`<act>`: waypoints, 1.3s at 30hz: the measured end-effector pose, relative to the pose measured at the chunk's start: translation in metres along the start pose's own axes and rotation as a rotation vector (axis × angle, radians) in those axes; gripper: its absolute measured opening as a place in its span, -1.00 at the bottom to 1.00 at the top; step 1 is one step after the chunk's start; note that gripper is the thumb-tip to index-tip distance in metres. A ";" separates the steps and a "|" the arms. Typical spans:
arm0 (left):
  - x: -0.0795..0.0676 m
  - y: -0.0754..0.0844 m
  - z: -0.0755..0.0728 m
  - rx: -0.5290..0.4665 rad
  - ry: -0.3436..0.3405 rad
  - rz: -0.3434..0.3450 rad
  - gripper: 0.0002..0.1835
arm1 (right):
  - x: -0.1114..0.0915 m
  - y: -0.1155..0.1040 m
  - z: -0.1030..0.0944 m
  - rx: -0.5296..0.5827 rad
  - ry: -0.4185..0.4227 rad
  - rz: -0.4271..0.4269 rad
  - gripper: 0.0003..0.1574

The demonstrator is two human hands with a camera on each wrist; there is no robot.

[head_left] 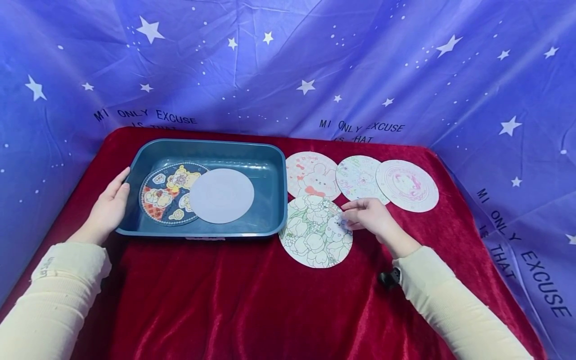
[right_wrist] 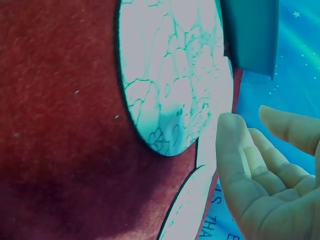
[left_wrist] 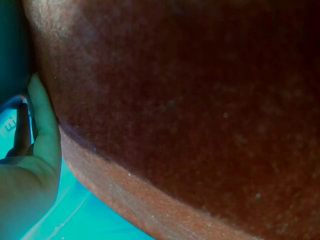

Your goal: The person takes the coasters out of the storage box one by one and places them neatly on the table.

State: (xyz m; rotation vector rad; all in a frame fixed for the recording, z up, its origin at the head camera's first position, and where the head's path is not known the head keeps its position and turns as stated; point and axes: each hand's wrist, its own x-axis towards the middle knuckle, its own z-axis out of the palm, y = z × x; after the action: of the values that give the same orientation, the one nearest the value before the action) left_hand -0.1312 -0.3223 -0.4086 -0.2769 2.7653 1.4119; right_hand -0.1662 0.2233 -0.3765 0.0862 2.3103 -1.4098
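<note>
My left hand (head_left: pixel 107 206) touches the left outer wall of a dark blue rectangular tray (head_left: pixel 202 234), fingers fairly straight; the left wrist view shows that hand (left_wrist: pixel 37 170) against the tray's side. Inside the tray lie a dark round disc (head_left: pixel 155 202) with cartoon pictures and a plain pale disc (head_left: pixel 222 196) partly overlapping it. My right hand (head_left: pixel 373 220) is at the right edge of a white disc (head_left: pixel 315 237) with green line drawings of flowers. In the right wrist view the hand (right_wrist: pixel 265 185) has loosely bent fingers, apart from that disc (right_wrist: pixel 172 75), with nothing between them.
Right of the tray lie a pink rabbit disc (head_left: pixel 312 175), a pale patterned disc (head_left: pixel 360 177) and a disc with a pink round design (head_left: pixel 408 185), edges close or overlapping. A red velvet cloth (head_left: pixel 234 300) covers the table. Blue starry fabric (head_left: pixel 288 65) hangs around it.
</note>
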 end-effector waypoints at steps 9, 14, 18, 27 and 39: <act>0.001 0.000 0.000 -0.001 -0.007 -0.010 -0.39 | -0.001 -0.006 0.004 0.075 -0.012 0.005 -0.44; 0.000 0.000 0.000 -0.005 -0.011 -0.014 -0.39 | -0.002 -0.013 0.007 0.096 -0.028 0.002 -0.44; 0.000 0.000 0.000 -0.012 -0.010 -0.013 -0.39 | -0.001 -0.018 0.010 0.115 -0.033 -0.016 -0.45; 0.000 0.000 0.000 -0.015 -0.012 -0.010 -0.39 | 0.000 -0.030 0.013 0.182 -0.049 -0.034 -0.41; 0.000 0.000 -0.001 -0.022 -0.007 -0.006 -0.39 | 0.000 -0.045 0.014 0.236 -0.061 -0.047 -0.43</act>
State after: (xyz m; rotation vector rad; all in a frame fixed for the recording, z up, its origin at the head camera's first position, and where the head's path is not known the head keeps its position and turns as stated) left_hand -0.1307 -0.3229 -0.4084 -0.2793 2.7430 1.4399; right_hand -0.1743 0.1894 -0.3441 0.0587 2.1015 -1.6801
